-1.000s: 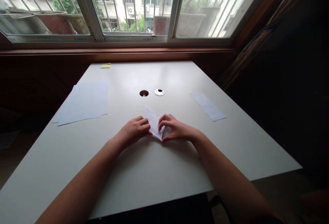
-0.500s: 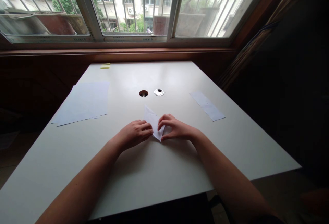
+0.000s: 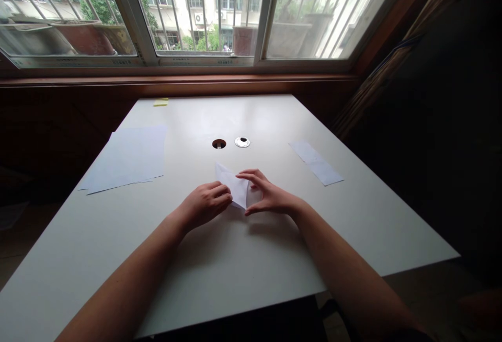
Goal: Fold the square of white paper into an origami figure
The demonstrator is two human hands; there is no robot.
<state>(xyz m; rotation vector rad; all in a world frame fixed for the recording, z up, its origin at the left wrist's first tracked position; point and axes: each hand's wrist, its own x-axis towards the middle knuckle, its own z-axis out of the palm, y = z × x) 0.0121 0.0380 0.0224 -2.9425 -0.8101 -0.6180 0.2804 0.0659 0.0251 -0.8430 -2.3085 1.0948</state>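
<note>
A folded sheet of white paper (image 3: pixel 236 187) is between my hands over the white table (image 3: pixel 219 274). My left hand (image 3: pixel 207 200) pinches its left edge, the fingers closed together. At its right side is my right hand (image 3: pixel 266 191), thumb and forefinger spread wide around the paper's right edge. The thumb tip is by the near corner and the forefinger reaches over the upper part. Whether those fingertips press on the paper is hard to see. One point of the paper sticks up toward the far left.
Larger white sheets (image 3: pixel 125 159) lie on the left of the table, and a narrow paper strip (image 3: pixel 317 162) on the right. Beyond my hands are a round cable hole (image 3: pixel 219 144) and its metal cover (image 3: pixel 242 142). Yellow sticky notes (image 3: pixel 160 102) lie near the back edge.
The fingers of my right hand have spread apart and the forefinger has extended. The folded paper has turned slightly, its far tip shifting left. My left hand has barely moved.
</note>
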